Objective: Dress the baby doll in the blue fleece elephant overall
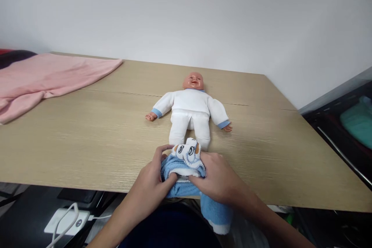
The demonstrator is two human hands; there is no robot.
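Note:
A blue terry baby garment (pixel 184 190) with white trim and an embroidered animal face is bunched at the table's near edge. My left hand (pixel 151 180) grips its left side, thumb inside the white-edged opening. On the other side my right hand (pixel 221 178) pinches the opening's edge, its thumb at the rim and its other fingers partly hidden behind the cloth. One tube-shaped part with a white end hangs below the table edge under my right hand. Just beyond the garment a doll (pixel 190 100) lies on its back in a white top with blue cuffs, its lower legs partly covered.
The wooden table (pixel 87 135) reaches back to a pale wall (pixel 186 15). A pink cloth (pixel 52 75) lies at the far left. Below the near edge at left is a white power strip (pixel 67 221) with a cable. A black case-like object (pixel 334 124) stands at right.

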